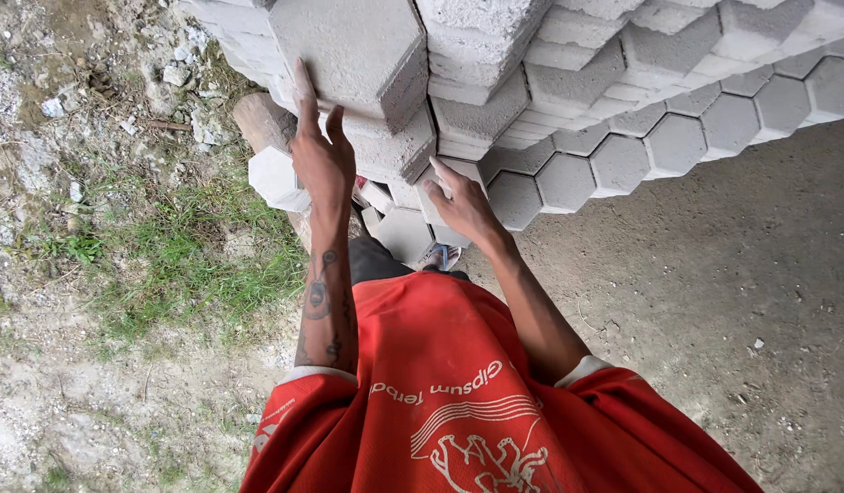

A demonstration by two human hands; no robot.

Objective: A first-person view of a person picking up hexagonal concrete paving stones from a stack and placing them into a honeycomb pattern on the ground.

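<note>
Outdoors, bare packed dirt (714, 301) is filling the right side of the head view, and patchy grass (176, 256) with scattered stone chips is lying on the left.

Left hand (320, 157): fingers (303, 91) are spreading apart and stretching flat up against the side of a grey hexagonal paving block (349, 46). Palm is pressing near the block's lower edge; nothing is being clamped. That block is sitting at the top left corner of the stack, tilted and jutting out toward the camera.

Right hand (463, 203): fingers (440, 169) are loosely apart and slightly curled, tips touching the face of a lower block in the pile; whether they are gripping an edge cannot be told.

Outward from the hands: a large stack of hexagonal blocks (641, 119) is running off to the right in stepped rows, honeycomb faces showing. A single loose block (274, 178) is lying just left of the left wrist, next to a brownish log end (262, 120). A few more loose blocks are lying between the two forearms, near the ground.

Nearest the camera, the person is wearing a red shirt (458, 393) with white print, and the left forearm is showing dark tattoos.
</note>
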